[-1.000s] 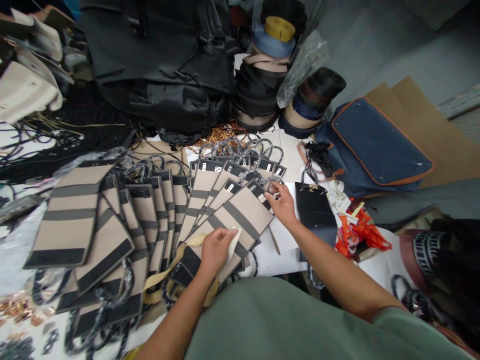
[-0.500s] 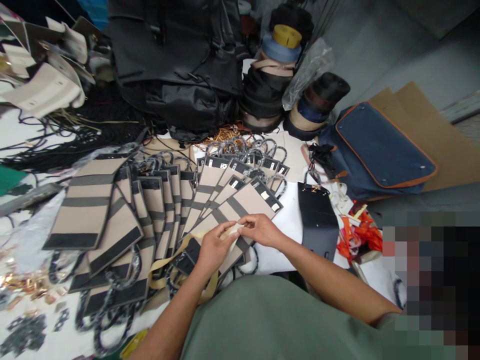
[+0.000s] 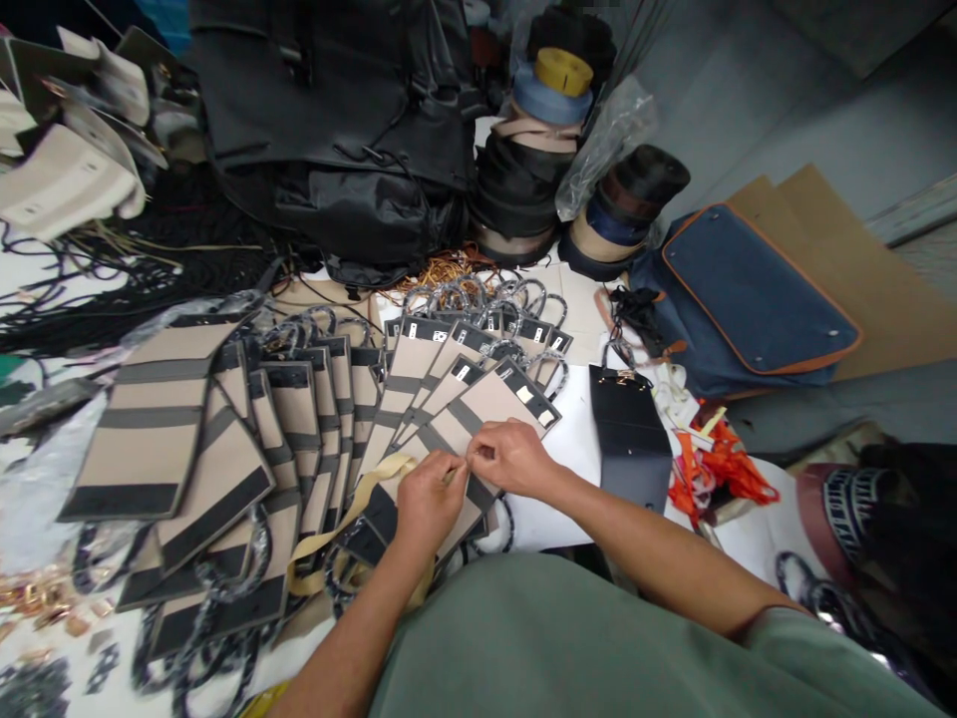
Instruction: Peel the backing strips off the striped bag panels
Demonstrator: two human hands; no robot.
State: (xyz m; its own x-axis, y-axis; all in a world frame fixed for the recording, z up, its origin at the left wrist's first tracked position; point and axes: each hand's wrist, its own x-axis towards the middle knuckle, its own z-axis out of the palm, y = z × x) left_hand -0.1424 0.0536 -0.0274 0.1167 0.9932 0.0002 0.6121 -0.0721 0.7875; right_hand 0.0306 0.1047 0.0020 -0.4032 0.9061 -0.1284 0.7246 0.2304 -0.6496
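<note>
My left hand (image 3: 432, 504) is closed, with a pale yellow tape strip (image 3: 350, 511) trailing from it to the left in loose loops. Its fingertips meet those of my right hand (image 3: 509, 458), which is pinched; whatever lies between its fingers is hidden. Both hands are over a beige bag panel (image 3: 478, 407) with dark grey bands. Two small pale patches (image 3: 535, 402) show on the black end strip of this panel. Similar beige panels (image 3: 155, 439) with plastic-wrapped handles (image 3: 254, 548) lie fanned out to the left and behind.
A black bag (image 3: 336, 110) and rolls of webbing (image 3: 515, 179) stand at the back. To the right are a black bag piece (image 3: 632, 429), orange scraps (image 3: 718, 469) and a navy bag (image 3: 759, 289). Gold metal pieces (image 3: 45, 598) lie at the left front.
My fingers have curled in more tightly, and the whitish piece seen between them is no longer visible. The view has shifted slightly, showing more of the right side.
</note>
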